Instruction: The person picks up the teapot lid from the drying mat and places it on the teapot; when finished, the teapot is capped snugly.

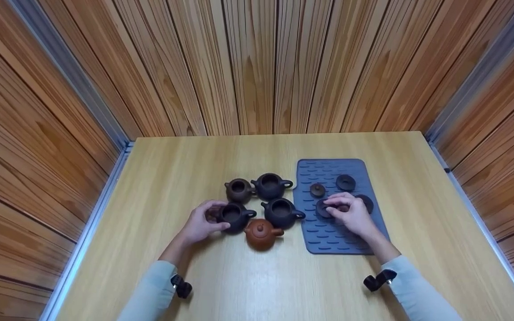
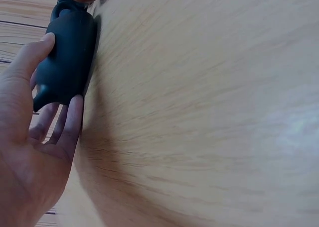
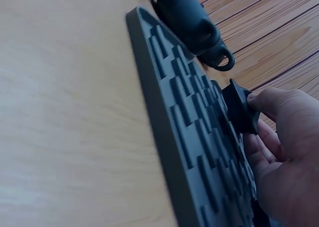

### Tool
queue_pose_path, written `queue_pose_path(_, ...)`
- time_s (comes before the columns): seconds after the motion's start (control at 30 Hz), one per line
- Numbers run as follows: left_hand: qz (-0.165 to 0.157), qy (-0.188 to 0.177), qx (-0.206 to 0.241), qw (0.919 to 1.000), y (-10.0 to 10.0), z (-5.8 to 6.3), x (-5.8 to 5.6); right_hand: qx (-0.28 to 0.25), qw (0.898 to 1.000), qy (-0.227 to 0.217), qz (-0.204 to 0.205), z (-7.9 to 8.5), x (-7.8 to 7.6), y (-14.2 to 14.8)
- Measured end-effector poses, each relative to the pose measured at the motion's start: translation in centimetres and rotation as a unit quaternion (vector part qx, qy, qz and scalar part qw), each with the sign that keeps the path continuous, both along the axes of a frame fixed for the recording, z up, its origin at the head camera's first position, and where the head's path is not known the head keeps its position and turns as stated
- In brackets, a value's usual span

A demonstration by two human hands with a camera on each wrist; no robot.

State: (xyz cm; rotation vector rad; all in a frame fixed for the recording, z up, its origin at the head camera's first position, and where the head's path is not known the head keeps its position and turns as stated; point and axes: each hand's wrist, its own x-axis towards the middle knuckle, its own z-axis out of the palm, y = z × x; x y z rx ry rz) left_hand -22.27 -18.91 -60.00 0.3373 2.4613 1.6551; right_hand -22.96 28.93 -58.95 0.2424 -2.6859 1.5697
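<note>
A dark lidless teapot (image 1: 234, 219) stands on the table at the left of a group, and my left hand (image 1: 204, 223) grips its spout side. In the left wrist view, the thumb lies on the teapot's upper wall (image 2: 70, 55), the fingers around and below the spout. Over the ribbed grey mat (image 1: 335, 240), my right hand (image 1: 351, 215) pinches a dark teapot lid (image 1: 322, 208). The right wrist view shows that lid (image 3: 240, 107) tilted close to the mat; whether it touches is unclear. Something brown, partly hidden, lies beneath the right hand.
A reddish-brown teapot (image 1: 260, 235) with its lid on stands in front of two more dark teapots, one (image 1: 282, 213) near the mat, and a smaller brown one (image 1: 238, 190). Other lids lie on the mat: a small brown one (image 1: 317, 190) and dark ones (image 1: 346, 182).
</note>
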Motion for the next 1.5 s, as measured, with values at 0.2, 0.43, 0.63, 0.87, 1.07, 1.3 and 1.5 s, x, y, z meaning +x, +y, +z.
queue_pose_path(0.2,-0.002,-0.006,0.027,0.9996,0.1,-0.1,0.1,-0.004,1.0,0.007,0.003,0.7,0.0,-0.2)
queue_pose_path(0.43,0.011,-0.022,0.032,0.9992,-0.1,-0.1,0.1,-0.002,1.0,-0.001,0.015,1.5,-0.4,-0.8)
queue_pose_path(0.63,0.007,-0.021,0.033,0.9992,0.0,0.0,0.0,0.002,1.0,0.0,0.021,2.2,-0.8,-1.0)
queue_pose_path(0.87,0.013,-0.026,0.033,0.999,0.2,-0.1,0.1,0.005,1.0,-0.005,0.026,2.9,-1.3,-1.8)
queue_pose_path(1.07,0.017,-0.03,0.035,0.9988,0.3,-0.2,0.0,-0.013,0.999,0.016,0.032,3.0,-1.8,-3.1)
queue_pose_path(1.3,0.016,-0.034,0.052,0.9979,0.2,-0.5,0.1,-0.032,0.998,0.025,0.048,3.2,-2.2,-4.9)
queue_pose_path(1.5,0.011,-0.033,0.055,0.9979,0.0,-0.5,0.2,-0.046,0.996,0.032,0.065,3.2,-2.4,-6.3)
